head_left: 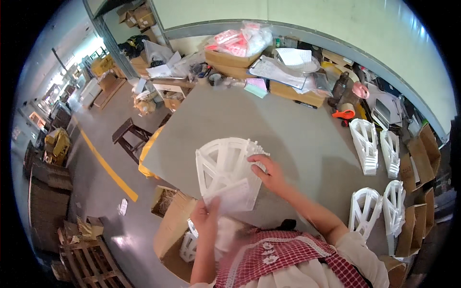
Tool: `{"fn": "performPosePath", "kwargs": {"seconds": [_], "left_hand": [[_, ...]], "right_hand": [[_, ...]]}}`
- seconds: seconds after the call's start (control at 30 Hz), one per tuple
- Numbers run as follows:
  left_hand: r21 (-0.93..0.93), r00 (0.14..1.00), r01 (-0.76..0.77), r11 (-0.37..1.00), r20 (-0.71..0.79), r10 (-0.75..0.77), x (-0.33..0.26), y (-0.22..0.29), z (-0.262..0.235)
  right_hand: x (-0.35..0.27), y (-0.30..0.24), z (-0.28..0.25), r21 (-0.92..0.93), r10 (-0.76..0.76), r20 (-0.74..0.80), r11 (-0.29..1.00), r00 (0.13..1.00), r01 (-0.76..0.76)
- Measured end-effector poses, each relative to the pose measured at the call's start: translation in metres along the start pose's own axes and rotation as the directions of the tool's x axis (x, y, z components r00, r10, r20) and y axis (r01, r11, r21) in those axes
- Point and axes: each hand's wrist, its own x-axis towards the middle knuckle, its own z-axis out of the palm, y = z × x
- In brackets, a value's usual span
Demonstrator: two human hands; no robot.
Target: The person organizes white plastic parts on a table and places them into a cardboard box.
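A stack of white fan-shaped plastic frames (223, 158) stands at the near edge of the grey table. My right hand (270, 174) has its fingers curled against the notched right edge of the stack. Across the front of the frames lies a thin, whitish translucent plastic bag (233, 197). My left hand (207, 217), a little blurred, pinches the bag's lower left corner. Just below the table edge, an open cardboard box (175, 225) beside my left forearm contains more white frames (188, 246).
On the grey table (307, 139), more white frame stacks (365, 144) stand at the right, beside open cardboard boxes (415, 216). Clipboards (276, 74), an orange tape dispenser (344, 113) and a dark bottle (340, 86) line the far side. A wooden stool (129, 132) stands left.
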Motion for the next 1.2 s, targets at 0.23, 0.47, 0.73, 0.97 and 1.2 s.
{"fn": "performPosePath", "kwargs": {"seconds": [0.23, 0.47, 0.73, 0.97, 1.2], "left_hand": [[0.239, 0.999, -0.041, 0.97, 0.025, 0.036, -0.022, 0.016, 0.013], [0.109, 0.999, 0.015, 0.994, 0.028, -0.018, -0.021, -0.008, 0.015], [-0.047, 0.94, 0.227, 0.973, 0.273, -0.206, -0.011, 0.017, 0.02], [0.176, 0.97, 0.067, 0.982, 0.219, -0.105, -0.002, 0.004, 0.028], [0.199, 0.965, 0.042, 0.979, 0.247, -0.091, 0.016, -0.005, 0.016]], "right_hand": [[-0.022, -0.097, -0.023, -0.077, -0.268, 0.149, 0.956, 0.952, 0.281], [-0.039, -0.081, -0.032, 0.273, 0.034, 0.287, 0.955, 0.957, -0.116], [-0.046, -0.075, -0.03, 0.09, 0.034, 0.274, 0.994, 0.961, -0.061], [-0.045, -0.07, -0.007, -0.399, -0.362, 0.098, 0.839, 0.927, 0.37], [-0.037, -0.076, 0.008, -0.55, -0.414, 0.119, 0.729, 0.903, 0.407]]}}
